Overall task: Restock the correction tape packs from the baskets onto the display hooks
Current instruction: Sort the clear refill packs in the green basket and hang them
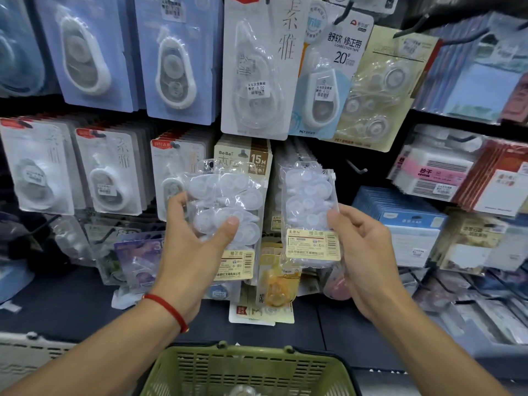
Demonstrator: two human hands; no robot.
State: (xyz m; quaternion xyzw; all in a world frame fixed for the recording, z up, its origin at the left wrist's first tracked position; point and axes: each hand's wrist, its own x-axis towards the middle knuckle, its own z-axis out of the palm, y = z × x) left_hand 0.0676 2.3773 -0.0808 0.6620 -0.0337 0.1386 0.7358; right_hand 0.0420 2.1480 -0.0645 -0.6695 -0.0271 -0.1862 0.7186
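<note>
We face a dark display wall (323,155) crowded with hanging stationery cards. Below it runs a dark blue shelf (71,304), and a pale grey crate (25,355) sits lower left.

A stationery shop: price-stickered correction tape packs (251,70) hang on display hooks (357,167).

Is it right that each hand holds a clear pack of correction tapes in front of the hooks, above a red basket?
Not quite: the basket is green, not red, as the head view shows. The rest holds: the left hand and the right hand each hold a clear pack before the hooks.
</note>
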